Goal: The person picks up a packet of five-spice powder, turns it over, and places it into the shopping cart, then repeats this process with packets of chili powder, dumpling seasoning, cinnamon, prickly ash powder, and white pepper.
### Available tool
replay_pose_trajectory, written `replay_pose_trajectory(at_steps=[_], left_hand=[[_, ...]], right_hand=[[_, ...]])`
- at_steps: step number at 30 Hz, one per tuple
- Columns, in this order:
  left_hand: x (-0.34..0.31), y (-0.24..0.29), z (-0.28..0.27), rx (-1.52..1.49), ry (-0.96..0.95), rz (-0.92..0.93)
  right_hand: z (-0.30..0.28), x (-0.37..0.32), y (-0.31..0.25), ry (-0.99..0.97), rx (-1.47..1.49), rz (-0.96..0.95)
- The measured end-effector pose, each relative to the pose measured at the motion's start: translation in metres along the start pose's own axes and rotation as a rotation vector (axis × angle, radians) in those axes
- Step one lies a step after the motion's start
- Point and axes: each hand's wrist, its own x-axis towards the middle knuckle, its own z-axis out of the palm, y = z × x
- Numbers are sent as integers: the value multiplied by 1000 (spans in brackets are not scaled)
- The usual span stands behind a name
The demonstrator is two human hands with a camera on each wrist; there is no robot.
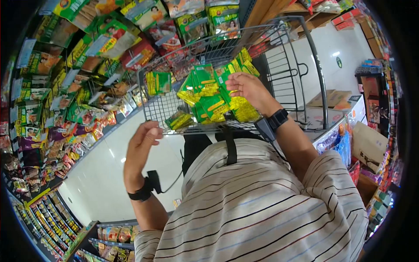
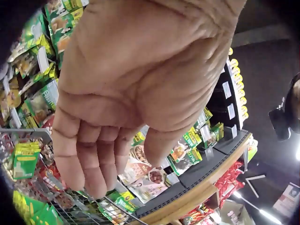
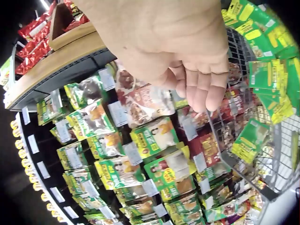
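A wire shopping cart (image 1: 283,72) stands in front of the person, with several green-and-yellow packets (image 1: 210,107) piled in its basket. One more packet (image 1: 159,83) lies apart at the basket's left end. Over the right part of the pile is the right hand (image 1: 253,91), its fingers loosely bent and holding nothing. The left hand (image 1: 142,142) hovers by the near left corner of the basket, also bare. In the left wrist view the palm (image 2: 140,79) faces the camera with relaxed fingers. Similarly, the right wrist view shows an empty palm (image 3: 183,42) above the cart's wire rim.
Hanging bagged foods (image 1: 115,39) fill the shelf wall on the left and ahead. A wooden shelf edge (image 3: 56,54) runs along the display's top in the right wrist view. Cardboard boxes (image 1: 329,99) and a brown carton (image 1: 369,146) sit on the right. White floor (image 1: 104,174) lies below.
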Motion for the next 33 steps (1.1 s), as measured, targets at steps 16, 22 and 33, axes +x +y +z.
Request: replay_pose_trajectory(at_steps=[16, 22, 33], left_hand=[[68, -53, -11, -129, 19, -202], [85, -85, -5, -43, -81, -279], [111, -104, 13, -48, -165, -331]], right_hand=[[27, 47, 49, 24, -166, 146], [21, 89, 74, 72, -270, 226], [-18, 181, 160, 237, -318, 498]])
